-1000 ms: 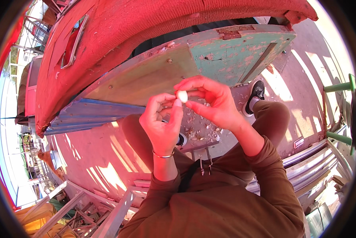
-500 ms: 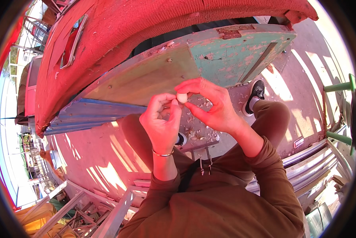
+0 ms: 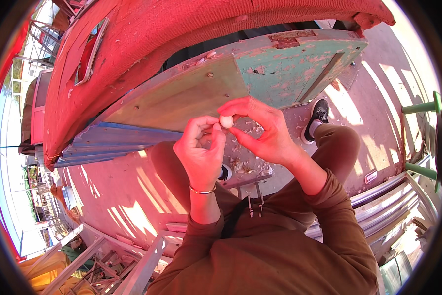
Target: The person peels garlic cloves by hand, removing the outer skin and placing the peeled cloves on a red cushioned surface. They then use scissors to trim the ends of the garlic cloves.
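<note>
A small white rounded piece (image 3: 226, 121), smooth and slightly longer than wide, is held up in front of me at fingertip height. My right hand (image 3: 263, 129) pinches it from the right, index finger bent over its top and thumb below. From the other side, my left hand (image 3: 201, 145) meets it with thumb and index fingertips pressed close together, the remaining fingers curled in. A gold-coloured bangle circles my left wrist. Whether the left fingertips grip the piece itself or something thin at its edge cannot be made out. Pale flakes and scraps (image 3: 245, 164) litter the floor beneath.
A worn wooden panel (image 3: 290, 69), part tan and part peeling green, stands before my knees under a large red-covered rim (image 3: 147, 44). Blue corrugated sheet (image 3: 112, 137) is at its left. Metal frames (image 3: 147, 265) lie behind left, pale slats (image 3: 388, 199) and green legs (image 3: 420, 105) at right.
</note>
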Demonstrator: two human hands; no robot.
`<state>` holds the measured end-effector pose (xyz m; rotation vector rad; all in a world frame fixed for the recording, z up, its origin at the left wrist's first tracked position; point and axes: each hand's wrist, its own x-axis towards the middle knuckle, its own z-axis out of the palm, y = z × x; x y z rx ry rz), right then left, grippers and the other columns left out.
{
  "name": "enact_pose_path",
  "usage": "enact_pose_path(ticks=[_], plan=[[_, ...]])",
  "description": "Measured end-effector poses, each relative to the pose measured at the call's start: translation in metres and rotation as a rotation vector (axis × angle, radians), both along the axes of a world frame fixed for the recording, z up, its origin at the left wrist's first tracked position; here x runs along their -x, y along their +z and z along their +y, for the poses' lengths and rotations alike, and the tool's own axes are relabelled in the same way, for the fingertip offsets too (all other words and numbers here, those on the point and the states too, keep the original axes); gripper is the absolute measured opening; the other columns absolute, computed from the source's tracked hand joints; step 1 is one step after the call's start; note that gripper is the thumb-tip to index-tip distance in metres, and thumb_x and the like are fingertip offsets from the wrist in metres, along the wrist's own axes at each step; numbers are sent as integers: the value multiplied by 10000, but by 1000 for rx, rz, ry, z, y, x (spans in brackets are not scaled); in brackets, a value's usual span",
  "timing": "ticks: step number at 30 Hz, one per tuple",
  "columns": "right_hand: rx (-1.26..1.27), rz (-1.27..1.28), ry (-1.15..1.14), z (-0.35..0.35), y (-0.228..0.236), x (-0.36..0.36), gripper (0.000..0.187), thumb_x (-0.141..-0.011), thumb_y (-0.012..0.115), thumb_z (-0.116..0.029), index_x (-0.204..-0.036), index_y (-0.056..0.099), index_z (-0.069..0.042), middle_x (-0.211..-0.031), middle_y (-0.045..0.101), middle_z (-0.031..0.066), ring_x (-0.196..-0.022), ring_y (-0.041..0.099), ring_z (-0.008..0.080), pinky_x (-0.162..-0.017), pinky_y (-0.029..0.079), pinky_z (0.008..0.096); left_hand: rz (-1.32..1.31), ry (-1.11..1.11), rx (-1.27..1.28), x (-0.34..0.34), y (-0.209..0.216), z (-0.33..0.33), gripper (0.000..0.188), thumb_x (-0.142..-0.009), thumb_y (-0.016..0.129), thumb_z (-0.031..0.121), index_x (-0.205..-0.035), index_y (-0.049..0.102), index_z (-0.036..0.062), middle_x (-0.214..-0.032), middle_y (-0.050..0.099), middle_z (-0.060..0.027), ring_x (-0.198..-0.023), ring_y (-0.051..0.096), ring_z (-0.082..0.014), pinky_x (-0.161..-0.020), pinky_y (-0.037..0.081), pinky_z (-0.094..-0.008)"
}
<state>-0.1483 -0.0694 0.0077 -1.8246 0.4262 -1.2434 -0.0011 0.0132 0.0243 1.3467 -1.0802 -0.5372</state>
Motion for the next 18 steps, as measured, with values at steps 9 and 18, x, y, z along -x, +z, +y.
enact_pose_path(ticks=[9,18], plan=[[100,11,-72,1,-2,-2,399,-787,753,116,-1156,707,-29,-1173,749,128,-1097,731,320,-917,598,398,-173,19,-6,2,-3,0,134,-969,697,-79,-1093,650,-55,-966,738,-86,-870,715,-105,-726,582,-227],[114,21,-73,1,-1,-2,406,-788,758,113,-1166,704,-27,-1171,748,126,-1105,727,323,-914,599,403,-96,21,-11,3,0,0,126,-940,715,-71,-1054,668,-44,-941,770,-92,-853,738,-116,-780,602,-265]])
